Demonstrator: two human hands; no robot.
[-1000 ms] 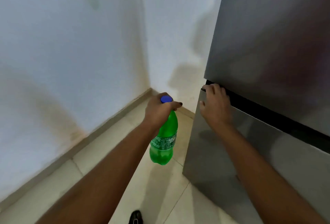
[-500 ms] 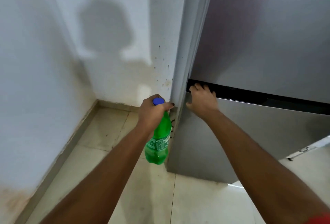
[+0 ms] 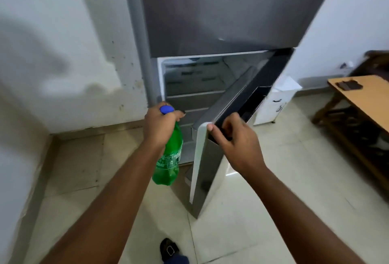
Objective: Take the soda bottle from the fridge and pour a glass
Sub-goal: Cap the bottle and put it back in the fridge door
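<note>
My left hand grips the neck of a green soda bottle with a blue cap, which hangs upright in front of the fridge. The grey lower fridge door stands swung out toward me. My right hand grips the door's top edge at its dark handle recess. Behind the door the lower compartment shows bare shelves. No glass is in view.
A white wall and floor corner lie left of the fridge. A wooden table with a dark item on it stands at the right, a small white cabinet beside the fridge. My shoe is on the tiled floor.
The lower fridge door, shut before, now stands swung open with my right hand on its top edge. The view has turned right. My left hand still holds the bottle.
</note>
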